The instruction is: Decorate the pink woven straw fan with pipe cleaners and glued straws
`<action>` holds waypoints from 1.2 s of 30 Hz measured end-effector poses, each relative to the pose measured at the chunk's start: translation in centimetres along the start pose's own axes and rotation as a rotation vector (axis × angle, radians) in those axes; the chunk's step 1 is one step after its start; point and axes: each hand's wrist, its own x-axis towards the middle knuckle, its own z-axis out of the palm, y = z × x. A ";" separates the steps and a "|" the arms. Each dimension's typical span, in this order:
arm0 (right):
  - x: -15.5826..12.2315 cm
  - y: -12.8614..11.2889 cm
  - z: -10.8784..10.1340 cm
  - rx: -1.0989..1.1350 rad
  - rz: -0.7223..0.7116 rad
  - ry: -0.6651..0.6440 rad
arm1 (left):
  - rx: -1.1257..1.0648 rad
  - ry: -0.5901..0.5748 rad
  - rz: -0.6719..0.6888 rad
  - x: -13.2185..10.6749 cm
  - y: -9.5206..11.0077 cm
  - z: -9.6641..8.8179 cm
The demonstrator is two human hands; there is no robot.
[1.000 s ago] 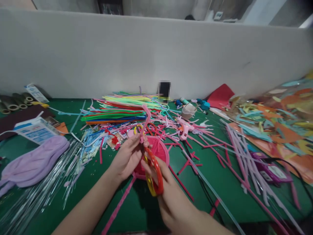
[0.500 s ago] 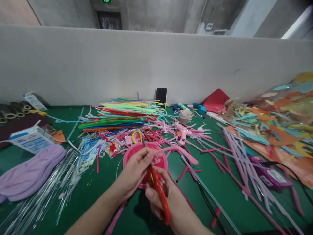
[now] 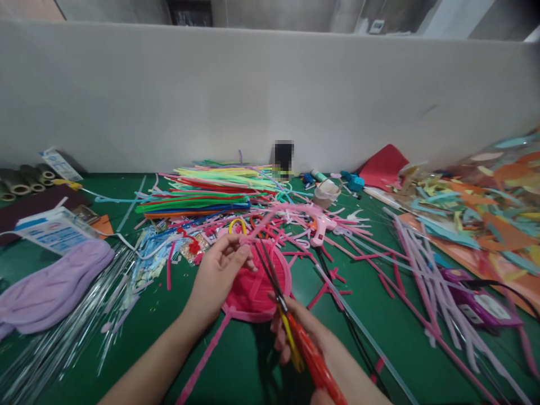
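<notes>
A pale partition (image 3: 253,95) stands beyond the fingers of both hands, at the back of a green table (image 3: 228,377) strewn with craft bits. The left hand (image 3: 219,278) pinches one end of a fuzzy pink strip (image 3: 291,208) between narrowed fingers; the strip, blurred, arches up and away to their right. The right hand (image 3: 304,326) has its fingers wrapped round the red and yellow handles of the scissors (image 3: 282,304), whose blades, slightly parted, point up and left, their tips just right of the left fingers. Below those tips, between the two hands, lies a pink disc (image 3: 253,292), its stalk (image 3: 206,354) running toward the person under the left fingers. A bundle of coloured stems (image 3: 202,197) lies beyond the left fingers, with a yellow loop (image 3: 237,226) nearer to them. A pink glue gun (image 3: 321,229) and a cup (image 3: 324,194) sit beyond the right fingers. Well left of the left fingers are silver wires (image 3: 84,315) and a lilac pad (image 3: 59,289); well right of the right fingers, a purple device (image 3: 476,298) and paper scraps (image 3: 476,208).
</notes>
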 end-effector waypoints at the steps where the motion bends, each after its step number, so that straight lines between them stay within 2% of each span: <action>1: -0.8 -0.9 -0.2 -0.024 -0.040 0.013 | 0.006 -0.001 0.003 0.0 0.2 0.0; 4: -3.0 -2.6 -0.9 -0.181 -0.195 0.049 | -0.007 0.035 0.024 0.0 0.5 0.1; 6: -3.7 -2.9 -1.2 -0.266 -0.261 0.047 | -0.067 0.076 0.025 0.1 0.5 0.0; 9: -3.8 -2.5 -1.4 -0.266 -0.246 0.042 | -0.199 0.109 -0.027 0.2 0.4 0.0; 13: -3.0 -2.6 -0.6 -0.174 -0.170 0.104 | -0.304 -0.013 -0.206 -0.1 0.6 0.3; 16: -2.2 -3.2 0.4 -0.107 -0.205 0.091 | -0.312 -0.129 -0.322 -0.7 0.5 0.8; 18: -1.7 -3.5 0.9 -0.081 -0.242 0.074 | -0.309 -0.184 -0.352 -1.1 0.4 1.1; 24: -1.3 -3.5 0.7 -0.134 -0.315 0.027 | -0.233 -0.224 -0.300 -1.5 0.6 1.0; 32: -1.4 -3.5 0.4 -0.209 -0.270 -0.005 | -0.075 -0.225 -0.258 -1.6 0.9 1.1; 36: -1.3 -3.7 0.4 -0.379 -0.295 0.017 | -0.090 -0.227 -0.296 -1.5 0.8 1.0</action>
